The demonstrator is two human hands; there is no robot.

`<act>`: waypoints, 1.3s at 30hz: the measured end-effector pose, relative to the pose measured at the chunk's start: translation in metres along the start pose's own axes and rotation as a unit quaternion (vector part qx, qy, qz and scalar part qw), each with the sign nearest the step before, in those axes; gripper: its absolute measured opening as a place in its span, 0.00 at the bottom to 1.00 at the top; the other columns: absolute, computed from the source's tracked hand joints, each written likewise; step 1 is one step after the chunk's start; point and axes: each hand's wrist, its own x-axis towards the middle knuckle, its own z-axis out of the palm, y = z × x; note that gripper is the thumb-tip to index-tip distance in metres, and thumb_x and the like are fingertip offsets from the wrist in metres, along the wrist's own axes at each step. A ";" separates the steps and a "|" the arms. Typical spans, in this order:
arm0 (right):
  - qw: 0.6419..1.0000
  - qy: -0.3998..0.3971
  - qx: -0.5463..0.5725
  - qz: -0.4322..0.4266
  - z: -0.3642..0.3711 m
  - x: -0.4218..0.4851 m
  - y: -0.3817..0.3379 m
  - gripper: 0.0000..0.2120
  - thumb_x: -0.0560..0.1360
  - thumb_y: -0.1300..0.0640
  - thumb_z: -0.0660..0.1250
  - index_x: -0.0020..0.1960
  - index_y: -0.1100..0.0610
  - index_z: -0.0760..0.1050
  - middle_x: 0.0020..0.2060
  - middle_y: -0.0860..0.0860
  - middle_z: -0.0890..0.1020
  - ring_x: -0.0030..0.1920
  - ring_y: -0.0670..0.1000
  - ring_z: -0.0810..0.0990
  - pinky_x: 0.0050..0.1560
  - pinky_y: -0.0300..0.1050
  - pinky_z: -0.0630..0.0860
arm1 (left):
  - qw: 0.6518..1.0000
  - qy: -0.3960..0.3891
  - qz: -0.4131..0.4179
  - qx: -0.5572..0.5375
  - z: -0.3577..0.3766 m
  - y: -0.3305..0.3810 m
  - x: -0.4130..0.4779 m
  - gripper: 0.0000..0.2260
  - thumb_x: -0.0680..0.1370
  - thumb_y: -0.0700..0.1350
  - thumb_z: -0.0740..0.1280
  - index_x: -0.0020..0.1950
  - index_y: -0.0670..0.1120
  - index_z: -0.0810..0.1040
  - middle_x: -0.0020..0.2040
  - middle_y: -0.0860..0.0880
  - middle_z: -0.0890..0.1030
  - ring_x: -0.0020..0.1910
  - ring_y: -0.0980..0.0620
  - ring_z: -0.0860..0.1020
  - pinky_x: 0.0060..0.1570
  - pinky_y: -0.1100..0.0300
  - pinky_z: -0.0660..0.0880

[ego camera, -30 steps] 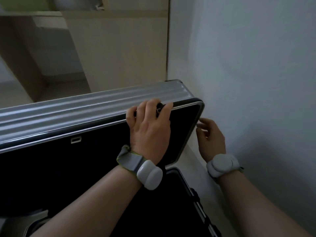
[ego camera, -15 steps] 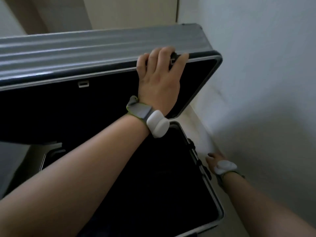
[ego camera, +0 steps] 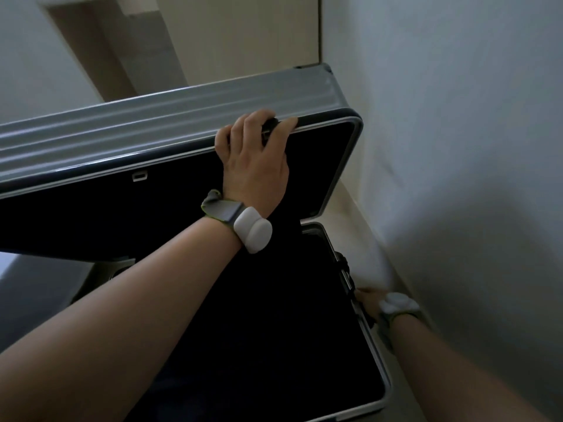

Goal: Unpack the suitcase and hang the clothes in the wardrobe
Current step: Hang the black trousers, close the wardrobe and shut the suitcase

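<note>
Early stage: suitcase (ego camera: 375, 357) on floor beside wall (ego camera: 457, 147), lid (ego camera: 152, 126) propped half-open by left hand (ego camera: 253, 166) curled over its front edge, right hand (ego camera: 370, 303) low at the right rim, grip hidden, cannot tell; interior too dark to show clothes, apparently none hung yet.

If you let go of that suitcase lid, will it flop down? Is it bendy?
Probably not bendy: the suitcase lid has a ribbed hard shell and looks straight though the left hand grips just one spot. It's tilted over the base, so it would likely swing down if released.
</note>
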 end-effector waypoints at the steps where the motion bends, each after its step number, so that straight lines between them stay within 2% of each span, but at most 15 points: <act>1: 0.999 -0.034 0.002 -0.007 0.000 0.005 0.000 0.20 0.83 0.58 0.51 0.73 0.62 0.59 0.72 0.59 0.65 0.71 0.58 0.65 0.63 0.40 0.63 | 1.000 0.000 0.001 0.000 0.001 0.000 0.000 0.21 0.70 0.41 0.67 0.62 0.53 0.72 0.60 0.49 0.69 0.62 0.48 0.66 0.63 0.51 0.57; 5: 0.995 -0.015 0.092 -0.033 0.005 0.010 -0.012 0.19 0.81 0.62 0.56 0.71 0.65 0.64 0.68 0.60 0.69 0.67 0.62 0.70 0.66 0.46 0.66 | 1.000 0.001 0.003 -0.005 0.000 0.001 -0.001 0.22 0.70 0.41 0.67 0.63 0.53 0.72 0.60 0.50 0.67 0.62 0.48 0.66 0.63 0.50 0.57; 7: 0.982 0.037 0.176 -0.055 0.006 0.008 -0.020 0.18 0.80 0.64 0.58 0.69 0.66 0.67 0.66 0.62 0.72 0.64 0.62 0.72 0.57 0.41 0.70 | 1.000 -0.003 0.005 -0.010 0.000 0.000 -0.002 0.22 0.70 0.41 0.67 0.63 0.53 0.71 0.61 0.50 0.66 0.62 0.48 0.66 0.63 0.50 0.57; 9: 0.957 0.090 0.255 -0.106 0.011 0.000 -0.036 0.18 0.78 0.66 0.61 0.67 0.67 0.70 0.63 0.62 0.75 0.62 0.60 0.74 0.52 0.38 0.72 | 1.000 -0.004 0.009 -0.015 0.001 -0.003 0.000 0.22 0.70 0.41 0.67 0.63 0.53 0.71 0.61 0.51 0.64 0.62 0.48 0.65 0.63 0.50 0.57; 11: 0.940 0.091 0.280 -0.171 0.017 -0.015 -0.058 0.16 0.77 0.67 0.63 0.64 0.64 0.73 0.62 0.63 0.76 0.57 0.56 0.76 0.57 0.40 0.72 | 1.000 -0.002 0.008 -0.019 0.001 -0.003 0.002 0.22 0.70 0.41 0.67 0.63 0.52 0.72 0.60 0.51 0.64 0.62 0.48 0.65 0.63 0.50 0.57; 13: 0.950 0.072 0.173 -0.249 0.027 -0.033 -0.079 0.14 0.77 0.65 0.64 0.62 0.60 0.75 0.60 0.61 0.78 0.55 0.52 0.77 0.55 0.31 0.71 | 1.000 0.000 0.005 -0.023 0.002 -0.005 0.004 0.22 0.70 0.40 0.67 0.63 0.52 0.73 0.60 0.51 0.64 0.62 0.48 0.65 0.63 0.51 0.57; 15: 0.941 0.047 -0.106 -0.319 0.033 -0.045 -0.091 0.17 0.78 0.57 0.63 0.67 0.55 0.72 0.62 0.55 0.78 0.59 0.51 0.77 0.57 0.31 0.70 | 1.000 -0.004 0.010 -0.026 0.002 -0.008 0.004 0.21 0.71 0.40 0.66 0.63 0.52 0.73 0.61 0.50 0.65 0.62 0.48 0.66 0.63 0.51 0.57; 17: 0.873 0.052 -0.349 -0.336 0.029 -0.059 -0.103 0.21 0.79 0.49 0.59 0.71 0.48 0.65 0.62 0.52 0.78 0.60 0.55 0.77 0.57 0.43 0.72 | 0.999 -0.028 0.023 -0.032 -0.002 -0.013 0.005 0.21 0.72 0.40 0.66 0.64 0.51 0.74 0.62 0.47 0.69 0.63 0.46 0.67 0.64 0.50 0.58; 18: 0.849 0.109 -0.383 -0.348 0.022 -0.068 -0.110 0.20 0.79 0.48 0.58 0.71 0.47 0.66 0.59 0.53 0.79 0.57 0.57 0.78 0.53 0.45 0.74 | 0.997 -0.050 0.032 -0.046 -0.004 -0.012 0.009 0.21 0.72 0.39 0.65 0.65 0.51 0.74 0.64 0.45 0.71 0.64 0.45 0.68 0.64 0.48 0.58; 21: 0.789 0.330 -0.196 -0.481 0.012 -0.099 -0.148 0.17 0.78 0.51 0.57 0.63 0.52 0.74 0.53 0.55 0.80 0.50 0.57 0.78 0.46 0.46 0.74 | 0.990 -0.112 0.014 -0.085 -0.016 -0.023 0.016 0.25 0.72 0.36 0.62 0.69 0.48 0.71 0.67 0.41 0.70 0.68 0.41 0.67 0.67 0.46 0.58; 24: 0.664 0.467 -0.053 -0.581 0.009 -0.129 -0.186 0.19 0.76 0.60 0.60 0.67 0.57 0.69 0.65 0.59 0.72 0.65 0.58 0.69 0.66 0.53 0.66 | 0.974 -0.157 -0.023 -0.161 -0.033 -0.032 0.028 0.28 0.71 0.31 0.59 0.71 0.43 0.66 0.68 0.41 0.69 0.67 0.41 0.69 0.68 0.46 0.63; 27: 0.663 0.470 -0.087 -0.576 0.002 -0.141 -0.226 0.25 0.76 0.60 0.57 0.73 0.57 0.58 0.73 0.58 0.62 0.75 0.58 0.55 0.75 0.57 0.49 | 0.955 -0.178 -0.069 -0.229 -0.045 -0.039 0.038 0.27 0.73 0.29 0.57 0.72 0.40 0.63 0.67 0.42 0.70 0.65 0.44 0.72 0.65 0.50 0.69; 31: 0.678 0.447 -0.177 -0.555 0.007 -0.147 -0.263 0.28 0.74 0.57 0.53 0.73 0.57 0.59 0.72 0.55 0.67 0.74 0.58 0.61 0.73 0.53 0.42 | 0.947 -0.208 -0.073 -0.234 -0.061 -0.044 0.037 0.26 0.74 0.31 0.58 0.72 0.40 0.62 0.68 0.42 0.70 0.67 0.46 0.71 0.67 0.59 0.64; 35: 0.686 0.458 -0.205 -0.526 0.010 -0.146 -0.266 0.27 0.72 0.58 0.57 0.71 0.55 0.63 0.69 0.53 0.71 0.72 0.56 0.65 0.73 0.55 0.46 | 0.985 -0.161 -0.037 -0.046 -0.075 -0.091 -0.003 0.22 0.73 0.43 0.55 0.65 0.44 0.73 0.60 0.45 0.78 0.64 0.43 0.73 0.69 0.45 0.61; 39: 0.707 0.473 -0.218 -0.477 0.023 -0.163 -0.275 0.29 0.72 0.58 0.63 0.72 0.57 0.64 0.73 0.57 0.63 0.75 0.60 0.55 0.72 0.61 0.42 | 0.970 -0.160 -0.161 0.088 -0.111 -0.158 -0.061 0.23 0.73 0.46 0.61 0.70 0.51 0.68 0.68 0.44 0.70 0.71 0.38 0.62 0.71 0.39 0.47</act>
